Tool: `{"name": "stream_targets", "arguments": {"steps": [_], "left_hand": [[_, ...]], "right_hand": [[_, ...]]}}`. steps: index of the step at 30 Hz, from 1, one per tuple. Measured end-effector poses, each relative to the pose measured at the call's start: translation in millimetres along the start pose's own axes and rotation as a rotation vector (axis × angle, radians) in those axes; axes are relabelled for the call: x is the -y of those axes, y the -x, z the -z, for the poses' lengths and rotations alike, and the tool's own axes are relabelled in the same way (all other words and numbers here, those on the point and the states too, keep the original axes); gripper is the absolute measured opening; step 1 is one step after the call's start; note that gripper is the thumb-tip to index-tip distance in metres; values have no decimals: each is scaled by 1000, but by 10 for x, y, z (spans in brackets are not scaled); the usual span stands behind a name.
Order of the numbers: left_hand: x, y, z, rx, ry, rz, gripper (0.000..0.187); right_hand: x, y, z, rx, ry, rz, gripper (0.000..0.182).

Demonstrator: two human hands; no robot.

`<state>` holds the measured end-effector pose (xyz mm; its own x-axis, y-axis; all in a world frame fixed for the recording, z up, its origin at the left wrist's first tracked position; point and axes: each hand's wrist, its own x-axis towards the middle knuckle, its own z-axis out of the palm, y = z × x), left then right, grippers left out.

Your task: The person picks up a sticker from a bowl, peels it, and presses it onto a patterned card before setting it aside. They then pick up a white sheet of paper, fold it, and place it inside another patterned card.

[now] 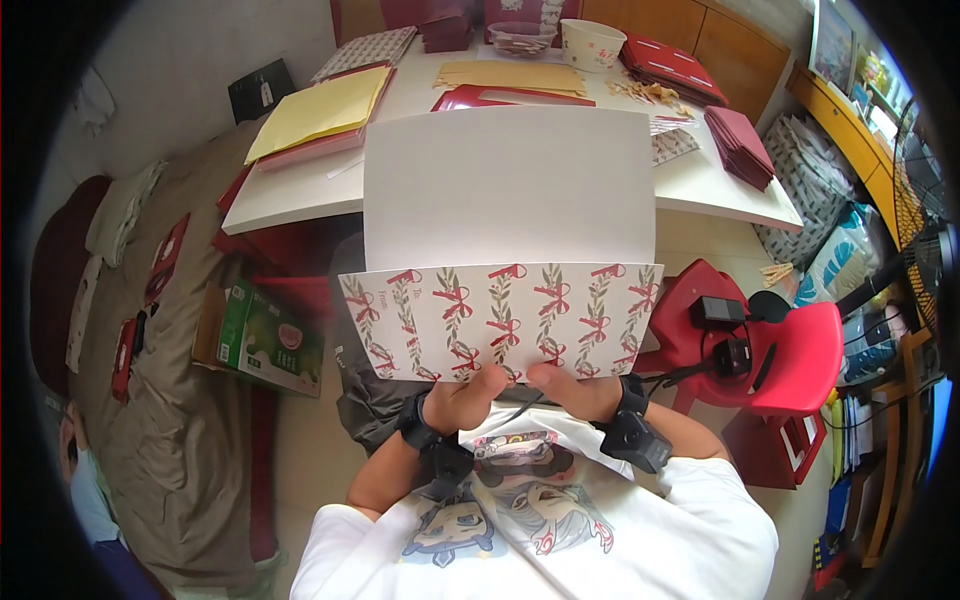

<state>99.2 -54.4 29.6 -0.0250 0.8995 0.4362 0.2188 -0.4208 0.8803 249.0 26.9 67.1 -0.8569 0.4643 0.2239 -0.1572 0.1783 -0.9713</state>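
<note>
A large folded paper sheet (pixel 505 315) is held up in front of me by both hands. Its near panel carries green sprigs, red bows and small "To" and "From" lettering, while the far panel is plain white. My left hand (pixel 468 400) grips the near edge left of the middle, thumb on the printed side. Close beside it, my right hand (pixel 578 393) pinches the same edge with its thumb on top. The other fingers of both hands are hidden behind the paper. Each wrist wears a black strapped device.
Beyond the sheet, a white table (pixel 300 200) bears a yellow paper stack (pixel 320 112), red folders (pixel 675 68), dark red packets (pixel 740 147) and a paper bucket (pixel 592 46). A red stool (pixel 800 350) with black devices stands right; a green carton (pixel 268 340) sits left.
</note>
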Motion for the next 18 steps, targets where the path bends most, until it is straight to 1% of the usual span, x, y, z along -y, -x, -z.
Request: {"name": "stream_targets", "arguments": {"steps": [1, 5, 7, 8, 9, 10, 11, 13, 14, 16, 17, 18], "left_hand": [[-15, -20, -28, -121, 48, -39, 27], [105, 64, 12, -90, 11, -18, 33], [101, 42, 0, -127, 223, -45, 39], [159, 74, 7, -127, 223, -45, 39], [267, 132, 20, -167, 61, -45, 42], [267, 131, 26, -206, -101, -45, 45], [251, 121, 33, -205, -101, -45, 45], [178, 68, 54, -280, -231, -8, 46], [179, 52, 39, -280, -231, -9, 46], [184, 22, -4, -395, 588, -63, 52], [203, 25, 56, -317, 602, -69, 53], [186, 8, 48, -317, 602, -69, 53]], "right_hand": [[-14, 3, -7, -11, -12, -7, 33], [-7, 2, -6, -32, -40, 6, 35], [-2, 2, 0, -39, -39, 9, 36], [0, 1, 2, -45, -37, 13, 37], [-11, 0, 2, -45, -37, 14, 37], [-30, -2, 1, -103, 0, 111, 30], [-40, -2, 1, -161, 37, 208, 24], [-11, 13, 33, -150, 28, 177, 24], [0, 17, 48, -138, 19, 145, 25], [2, 17, 60, -131, 25, 137, 26], [2, 17, 63, -124, 32, 128, 26], [5, 15, 64, -124, 32, 128, 26]]}}
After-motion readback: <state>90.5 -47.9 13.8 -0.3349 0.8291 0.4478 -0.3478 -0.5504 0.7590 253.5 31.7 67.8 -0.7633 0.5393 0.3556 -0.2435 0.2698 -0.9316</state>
